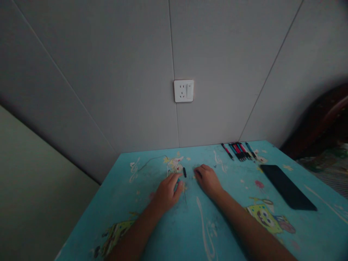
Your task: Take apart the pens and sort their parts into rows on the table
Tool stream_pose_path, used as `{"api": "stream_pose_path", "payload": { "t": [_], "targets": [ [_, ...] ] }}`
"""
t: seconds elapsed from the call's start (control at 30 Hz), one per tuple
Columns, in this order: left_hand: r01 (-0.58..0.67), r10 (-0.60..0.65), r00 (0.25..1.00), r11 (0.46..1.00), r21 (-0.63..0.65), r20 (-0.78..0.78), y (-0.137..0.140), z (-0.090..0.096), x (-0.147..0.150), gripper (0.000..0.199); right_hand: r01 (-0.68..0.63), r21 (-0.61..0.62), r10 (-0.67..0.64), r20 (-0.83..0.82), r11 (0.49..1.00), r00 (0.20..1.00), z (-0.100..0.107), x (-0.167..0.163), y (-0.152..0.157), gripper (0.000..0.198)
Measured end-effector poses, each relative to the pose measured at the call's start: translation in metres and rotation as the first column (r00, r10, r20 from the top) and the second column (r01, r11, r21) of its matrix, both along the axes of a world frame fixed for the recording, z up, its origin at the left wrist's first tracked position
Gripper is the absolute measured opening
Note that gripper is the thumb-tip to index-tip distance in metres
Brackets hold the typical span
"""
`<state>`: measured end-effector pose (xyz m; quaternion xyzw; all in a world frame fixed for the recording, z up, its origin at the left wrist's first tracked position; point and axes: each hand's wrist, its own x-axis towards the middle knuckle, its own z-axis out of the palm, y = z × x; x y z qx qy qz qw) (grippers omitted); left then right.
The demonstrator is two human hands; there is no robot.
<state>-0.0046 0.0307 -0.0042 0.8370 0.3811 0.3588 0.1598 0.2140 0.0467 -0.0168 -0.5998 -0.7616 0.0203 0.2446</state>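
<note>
My left hand rests low over the table, thumb and fingers closed around a small blue piece that looks like part of a pen. Most of that piece is hidden by the fingers. Just beyond the fingertips lies a short black piece, like a pen grip or cap, touched by neither hand. A thin white stick shows behind the left hand. My right hand lies on the table to the right of the black piece, its fingers curled inward. Whatever is under those fingertips is too dark to make out.
Several pens in red, blue and black lie at the back right. A flat black case is to the right of my right forearm. The blue cartoon-print tabletop meets a grey wall with a white socket.
</note>
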Motion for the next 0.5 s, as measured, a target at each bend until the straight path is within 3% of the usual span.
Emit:
{"api": "stream_pose_path", "payload": {
  "t": [0.07, 0.17, 0.27, 0.37, 0.43, 0.5],
  "targets": [
    [0.019, -0.017, 0.994, 1.000, -0.014, 0.111, -0.001, 0.003, -0.005, 0.028, 0.013, 0.006, -0.013, 0.000, 1.000, 1.000, 0.001, 0.002, 0.000, 0.022],
    [-0.067, 0.075, 0.962, 0.997, -0.041, 0.264, -0.002, 0.009, -0.009, 0.024, -0.005, 0.033, 0.006, -0.025, 0.999, 1.000, 0.007, -0.001, -0.009, 0.022],
    [-0.108, 0.209, 0.879, 0.963, -0.248, 0.429, -0.005, 0.011, -0.008, 0.025, -0.094, 0.067, 0.101, -0.101, 0.993, 0.990, 0.017, -0.010, -0.029, 0.026],
    [0.075, 0.306, 0.745, 0.845, -0.529, 0.593, -0.009, 0.006, -0.003, 0.032, -0.228, 0.058, 0.235, -0.228, 0.972, 0.945, 0.023, -0.023, -0.051, 0.031],
    [0.219, 0.336, 0.660, 0.769, -0.600, 0.672, -0.011, 0.001, 0.001, 0.033, -0.322, 0.045, 0.319, -0.322, 0.946, 0.892, 0.024, -0.031, -0.061, 0.037],
    [0.302, 0.353, 0.605, 0.727, -0.617, 0.713, -0.011, -0.004, 0.005, 0.031, -0.371, 0.040, 0.355, -0.404, 0.928, 0.843, 0.023, -0.035, -0.064, 0.037]
  ]
}}
